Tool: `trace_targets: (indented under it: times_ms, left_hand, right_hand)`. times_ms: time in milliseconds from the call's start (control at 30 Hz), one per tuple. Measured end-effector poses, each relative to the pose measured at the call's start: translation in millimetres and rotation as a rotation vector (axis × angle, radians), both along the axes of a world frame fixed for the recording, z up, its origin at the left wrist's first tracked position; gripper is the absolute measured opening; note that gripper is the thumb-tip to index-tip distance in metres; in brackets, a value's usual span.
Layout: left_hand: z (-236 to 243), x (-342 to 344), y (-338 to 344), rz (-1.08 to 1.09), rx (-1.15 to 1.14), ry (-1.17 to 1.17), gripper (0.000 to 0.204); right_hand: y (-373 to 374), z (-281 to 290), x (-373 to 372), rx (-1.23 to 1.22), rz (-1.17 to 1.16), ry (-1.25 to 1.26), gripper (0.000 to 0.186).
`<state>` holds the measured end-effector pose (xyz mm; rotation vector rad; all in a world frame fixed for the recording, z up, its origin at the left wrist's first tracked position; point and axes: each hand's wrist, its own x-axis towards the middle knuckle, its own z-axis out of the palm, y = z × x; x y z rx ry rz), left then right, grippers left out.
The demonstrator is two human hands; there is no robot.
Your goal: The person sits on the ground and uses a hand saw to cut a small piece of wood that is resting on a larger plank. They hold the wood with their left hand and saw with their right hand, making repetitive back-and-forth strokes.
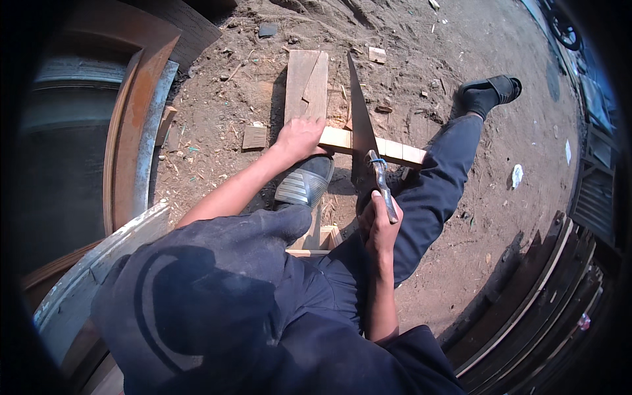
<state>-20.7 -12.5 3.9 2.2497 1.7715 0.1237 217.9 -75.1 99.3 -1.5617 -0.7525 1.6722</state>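
- Batten [394, 150] of pale wood lies crosswise ahead of the seated person, its long axis running left to right and dipping slightly toward the right; thin lines cross its upper face.
- Left hand [301, 139] is the nearer one, down at the batten's left end, so the strip stretches off to that hand's right.
- That hand presses palm-down where the batten meets a wider wooden board [307, 82]; from where I stand I cannot tell whether its fingers wrap around the strip or only bear on it.
- Right hand [380, 222] sits lower, on the person's own side of the batten, fingers closed around the handle of a handsaw [361, 122].
- Handsaw and batten cross at a steep angle: the blade points away from the person, narrowing to its tip well beyond the strip, and passes over it nearer the left hand than the far right end. Whether the teeth sit in the wood is hidden from me.
- Blue binding [377, 161] shows at the top of the handle.
- Left sandal [305, 182] is planted just below the left hand; the trousered right leg [440, 187] stretches past the batten's right end.
- Around them on the dirt lie a squarish offcut [255, 137] and scattered chips.
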Motion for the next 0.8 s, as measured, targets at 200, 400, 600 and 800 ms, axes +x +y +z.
trace_targets:
  times_ms: [200, 400, 600, 800]
  left_hand:
    - [0.2, 2.4, 2.9, 0.051, -0.036, -0.026, 0.065]
    - [-2.9, 1.5, 0.7, 0.072, -0.060, -0.029, 0.064]
    - [-2.8, 3.4, 3.2, 0.068, -0.058, -0.021, 0.063]
    - [-8.2, -0.6, -3.0, 0.060, 0.029, -0.002, 0.061]
  right_hand:
    - [-16.3, -14.8, -11.5, 0.125, 0.018, -0.132, 0.027]
    - [-21.6, 27.8, -24.3, -0.030, 0.030, -0.189, 0.028]
    - [-13.1, 24.3, -26.9, 0.023, 0.083, -0.301, 0.028]
    - [-30.8, 43.1, -22.4, -0.024, 0.132, -0.290, 0.025]
